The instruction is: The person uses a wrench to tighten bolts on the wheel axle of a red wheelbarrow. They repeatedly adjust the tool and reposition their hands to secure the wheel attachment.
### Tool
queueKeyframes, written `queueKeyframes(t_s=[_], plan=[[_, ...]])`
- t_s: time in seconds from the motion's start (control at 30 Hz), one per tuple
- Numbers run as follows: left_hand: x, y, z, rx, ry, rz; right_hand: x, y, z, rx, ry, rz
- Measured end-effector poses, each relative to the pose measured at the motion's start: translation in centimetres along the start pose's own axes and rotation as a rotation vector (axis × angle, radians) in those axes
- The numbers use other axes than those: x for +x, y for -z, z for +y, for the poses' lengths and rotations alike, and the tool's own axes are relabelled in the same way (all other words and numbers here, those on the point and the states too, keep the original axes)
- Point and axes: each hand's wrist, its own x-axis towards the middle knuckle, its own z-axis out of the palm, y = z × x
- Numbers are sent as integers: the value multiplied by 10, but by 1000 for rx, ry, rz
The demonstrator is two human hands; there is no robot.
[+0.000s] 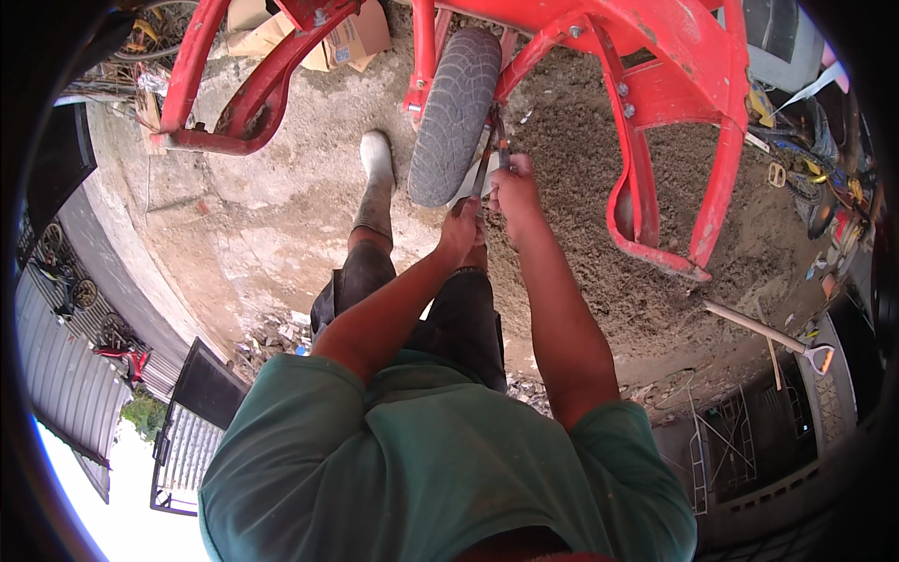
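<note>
Both hands are at a black tire (454, 112) mounted on a red metal frame (641, 28). My left hand (464, 227) is closed on a long metal tool (481, 169), which reaches up beside the tire toward its hub. My right hand (514, 187), a little higher, grips a second metal tool (503, 136) running up to the same hub area. The exact kind of each tool and where their tips meet the hub are too small and hidden to make out. My white boot (376, 164) stands left of the tire.
Red curved supports (243, 140) flank me on both sides above a concrete floor (187, 215) and spread sandy dirt (562, 300). A long-handled tool (749, 323) lies at right. Cardboard (337, 42) is behind the frame; bicycles, clutter and a metal gate (187, 440) line the edges.
</note>
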Motion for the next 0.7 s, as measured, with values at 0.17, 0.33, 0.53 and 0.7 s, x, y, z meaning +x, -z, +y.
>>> queueKeyframes(t_s=[0.17, 0.33, 0.53, 0.7], plan=[[2, 3, 4, 250, -93, 8, 13, 5, -8, 235, -123, -128], [0, 0, 15, 369, -169, -172, 38, 15, 6, 360, -212, -224], [9, 6, 13, 398, -253, -295, 47, 11, 9, 354, -205, -330], [5, 2, 23, 419, -78, -303, 53, 8, 14, 374, -134, -361]])
